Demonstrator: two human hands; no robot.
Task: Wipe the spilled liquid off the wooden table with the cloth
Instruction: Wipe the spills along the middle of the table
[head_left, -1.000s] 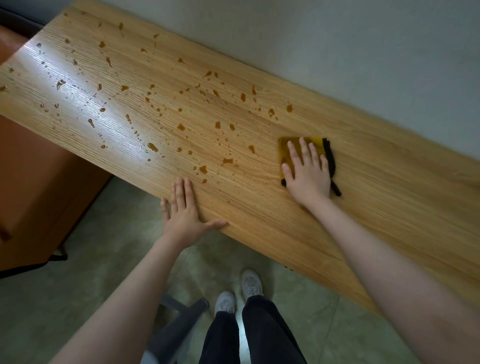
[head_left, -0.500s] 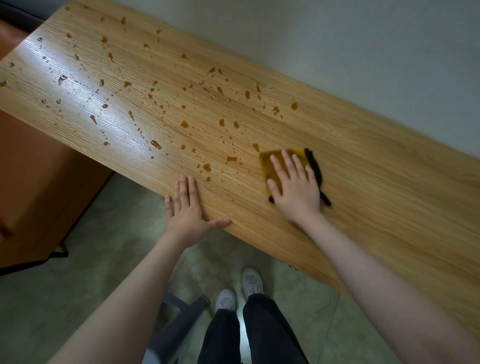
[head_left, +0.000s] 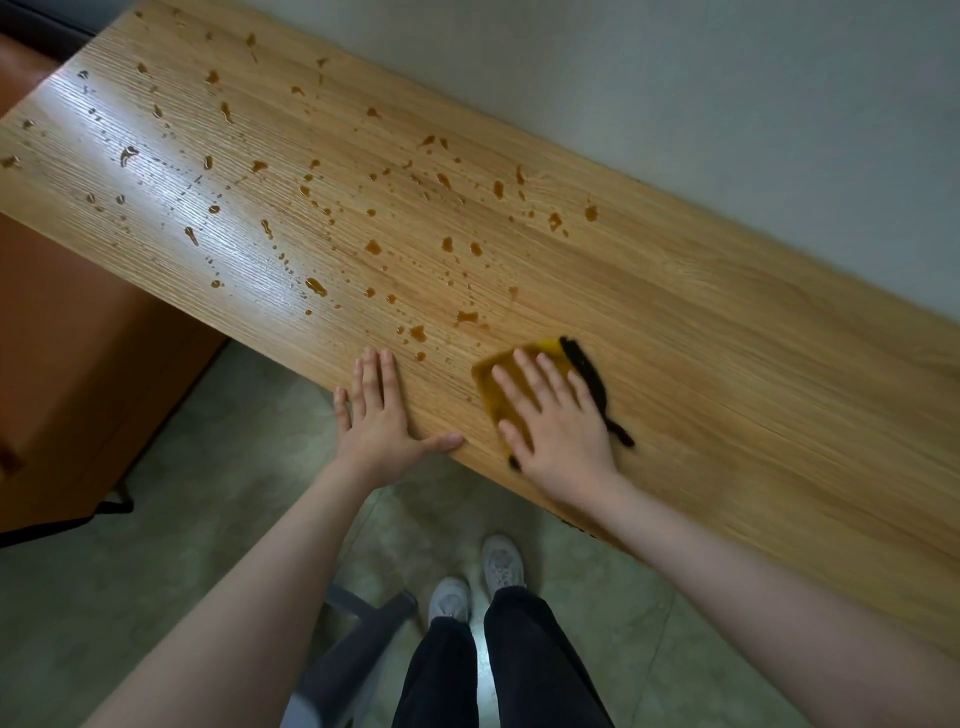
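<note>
From the head camera, the right hand (head_left: 558, 421) lay flat on the cloth (head_left: 498, 384), fingers (head_left: 524, 374) straight and spread, pressing it down near the front edge of the tabletop (head_left: 727, 364). The cloth was yellow with a dark border along its right side, and most of it was hidden under the palm. The left hand (head_left: 376, 410) rested just to the left of it on the tabletop's near edge, fingers straight and close together, thumb out toward the cloth, holding nothing and apparently bracing.

The wood to the right of the cloth looked dry and free of drops, which suggests that part was done, though some blur there made fine droplets hard to rule out. The spilled liquid (head_left: 467, 317), in brown drops and streaks, lay scattered from just beyond the cloth across the middle and out to the far left end. So I judged the wiping to be at an early stage, with most of the spill left.

No containers showed in this view. Below the tabletop were the floor (head_left: 218, 519), an orange cabinet (head_left: 78, 364) at left, and the person's shoes (head_left: 501, 564).
</note>
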